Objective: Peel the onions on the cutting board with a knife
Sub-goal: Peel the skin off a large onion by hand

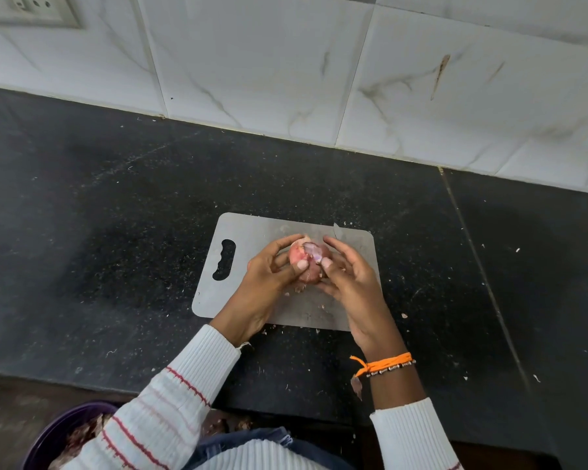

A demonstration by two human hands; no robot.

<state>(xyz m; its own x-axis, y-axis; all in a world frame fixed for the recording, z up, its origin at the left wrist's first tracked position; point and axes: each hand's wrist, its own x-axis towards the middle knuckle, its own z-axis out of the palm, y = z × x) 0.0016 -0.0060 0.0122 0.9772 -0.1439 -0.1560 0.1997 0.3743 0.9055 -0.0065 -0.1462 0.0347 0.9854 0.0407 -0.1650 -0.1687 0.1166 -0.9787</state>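
onion (307, 262) held just above cutting board (252, 232) | left hand (272, 276) curled round it, thumb on top | right hand (347, 279) gripped its other side | knife (336, 231) tip beyond right fingers

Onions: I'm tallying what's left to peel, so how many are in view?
1: the onion is held over the cutting board between the left hand and right hand. Others may be out of view.

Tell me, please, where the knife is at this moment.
In the head view only the knife blade tip shows, poking out behind the right hand over the cutting board's far edge, beside the onion.
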